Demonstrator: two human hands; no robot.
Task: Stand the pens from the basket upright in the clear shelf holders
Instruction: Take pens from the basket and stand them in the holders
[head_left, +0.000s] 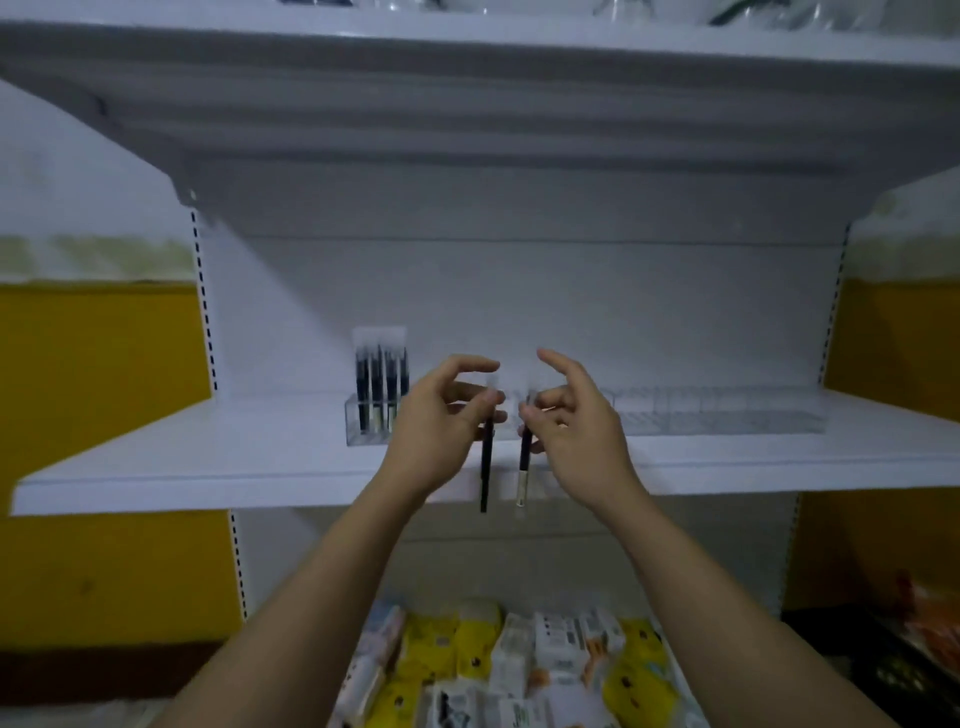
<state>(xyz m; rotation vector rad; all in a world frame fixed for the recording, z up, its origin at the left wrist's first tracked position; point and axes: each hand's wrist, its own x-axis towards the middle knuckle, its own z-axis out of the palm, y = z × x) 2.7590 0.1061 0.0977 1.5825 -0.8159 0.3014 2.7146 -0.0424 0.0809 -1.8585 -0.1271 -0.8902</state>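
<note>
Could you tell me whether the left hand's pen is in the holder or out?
Out: the left hand pinches the pen upright, its lower end hanging below the shelf edge.

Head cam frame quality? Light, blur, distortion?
Head view: dim, bluish light; the upper shelf shadows the back panel; wide-angle bows shelf edges; soft focus, clear holders barely readable; the left hand and right hand pinch slightly smeared pens.

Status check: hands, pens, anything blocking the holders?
Left hand pinches dark pen, right hand pinches white-tipped pen, both upright. Neither in clear holder yet; stocked pens at its left end. Nothing blocking.
</note>
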